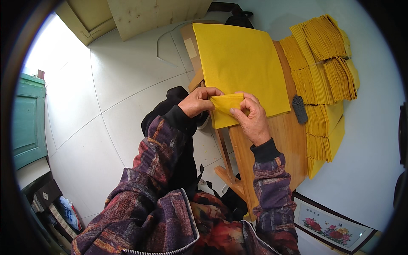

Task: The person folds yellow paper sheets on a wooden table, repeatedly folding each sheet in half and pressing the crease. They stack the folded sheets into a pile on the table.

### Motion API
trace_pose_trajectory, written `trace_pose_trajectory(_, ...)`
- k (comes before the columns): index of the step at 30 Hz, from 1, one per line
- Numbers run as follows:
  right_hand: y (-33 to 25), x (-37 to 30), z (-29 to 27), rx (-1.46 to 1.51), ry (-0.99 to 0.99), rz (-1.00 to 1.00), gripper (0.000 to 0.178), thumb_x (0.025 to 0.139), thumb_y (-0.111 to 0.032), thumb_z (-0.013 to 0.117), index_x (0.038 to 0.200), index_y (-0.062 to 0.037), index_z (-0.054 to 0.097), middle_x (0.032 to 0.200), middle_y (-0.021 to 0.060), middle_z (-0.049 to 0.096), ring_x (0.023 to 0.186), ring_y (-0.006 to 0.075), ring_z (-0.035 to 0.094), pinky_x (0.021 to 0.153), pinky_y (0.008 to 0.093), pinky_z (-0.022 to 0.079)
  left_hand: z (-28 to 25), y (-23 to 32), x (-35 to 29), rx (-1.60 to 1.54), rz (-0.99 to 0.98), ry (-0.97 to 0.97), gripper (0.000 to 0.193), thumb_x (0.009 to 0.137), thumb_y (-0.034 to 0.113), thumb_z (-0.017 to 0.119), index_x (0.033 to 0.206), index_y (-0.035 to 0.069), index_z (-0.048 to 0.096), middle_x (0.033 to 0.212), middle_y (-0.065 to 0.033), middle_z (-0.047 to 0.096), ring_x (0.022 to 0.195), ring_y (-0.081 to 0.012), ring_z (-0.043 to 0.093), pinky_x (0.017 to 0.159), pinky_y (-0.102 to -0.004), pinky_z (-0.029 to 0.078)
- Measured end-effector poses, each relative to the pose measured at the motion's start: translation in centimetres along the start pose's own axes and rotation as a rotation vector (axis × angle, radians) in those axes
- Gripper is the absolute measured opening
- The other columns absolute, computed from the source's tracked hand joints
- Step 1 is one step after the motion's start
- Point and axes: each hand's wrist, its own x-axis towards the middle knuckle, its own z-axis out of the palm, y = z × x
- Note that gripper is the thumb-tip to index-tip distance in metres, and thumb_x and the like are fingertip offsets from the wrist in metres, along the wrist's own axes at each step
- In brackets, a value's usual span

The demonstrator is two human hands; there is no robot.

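Note:
A large yellow sheet [242,59], paper or thin cloth, lies flat over the far part of a wooden table. At its near edge my two hands hold a smaller folded yellow piece [228,101]; whether it is a corner of the large sheet or a separate sheet I cannot tell. My left hand [197,102] is closed, pinching the piece's left edge. With thumb and fingers bent, my right hand [255,119] pinches its right side. The fingertips behind the piece are partly hidden.
Stacks of folded yellow sheets [325,40] line the right side of the wooden table [282,144], by the wall. A dark grey bumpy pad [299,109] lies between them and the large sheet. A cardboard box [189,44] stands beyond. A framed flower picture [331,225] is at lower right.

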Motion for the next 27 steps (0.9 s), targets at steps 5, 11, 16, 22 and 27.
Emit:
trace_pose_trajectory(5,-0.3,-0.04,0.08,0.061,0.011,0.065,0.025,0.077,-0.007,0.071,0.074,-0.0026,0.046,0.114,0.0133,0.059,0.097,0.0267,0.053,0.079,0.0328,0.048,-0.02,-0.08,0.01,-0.004,-0.017,0.0,0.04,0.07,0.001,0.051,0.109,-0.003,0.058,0.094,-0.0039,0.063,0.079,-0.0102,0.058,0.069,-0.0218,0.048)
trace_pose_trajectory(11,-0.48,0.0,0.12,0.062,0.013,0.057,0.026,0.077,-0.007,0.071,0.074,-0.0031,0.046,0.113,0.013,0.059,0.097,0.0266,0.053,0.08,0.0326,0.047,0.0,-0.05,-0.04,-0.012,-0.015,-0.002,0.04,0.07,0.001,0.052,0.109,-0.003,0.058,0.094,-0.004,0.063,0.079,-0.0102,0.058,0.07,-0.0217,0.048)
trace_pose_trajectory(16,-0.44,0.02,0.1,0.045,0.016,0.041,0.026,0.076,-0.006,0.072,0.075,-0.0034,0.045,0.112,0.013,0.058,0.097,0.0264,0.053,0.079,0.0322,0.048,0.13,0.26,-0.08,-0.017,-0.035,-0.001,0.041,0.068,0.001,0.051,0.108,-0.003,0.058,0.096,-0.0049,0.063,0.084,-0.0119,0.059,0.077,-0.0224,0.047)
trace_pose_trajectory(22,-0.31,0.0,0.08,0.043,0.003,0.029,0.025,0.08,-0.006,0.071,0.076,-0.0048,0.046,0.119,0.0123,0.056,0.092,0.0173,0.055,0.078,0.0268,0.049,0.2,0.51,-0.17,-0.002,-0.084,0.015,0.043,0.065,0.0,0.05,0.107,-0.004,0.058,0.1,-0.0067,0.063,0.093,-0.0151,0.06,0.091,-0.0246,0.045)
trace_pose_trajectory(27,-0.07,0.02,0.02,0.024,-0.004,0.019,0.026,0.08,-0.007,0.071,0.076,-0.0048,0.045,0.119,0.0121,0.056,0.091,0.0171,0.054,0.078,0.0268,0.048,0.16,0.53,-0.18,0.02,-0.085,0.015,0.043,0.065,0.001,0.05,0.107,-0.003,0.058,0.1,-0.0066,0.063,0.093,-0.0152,0.06,0.091,-0.0249,0.044)
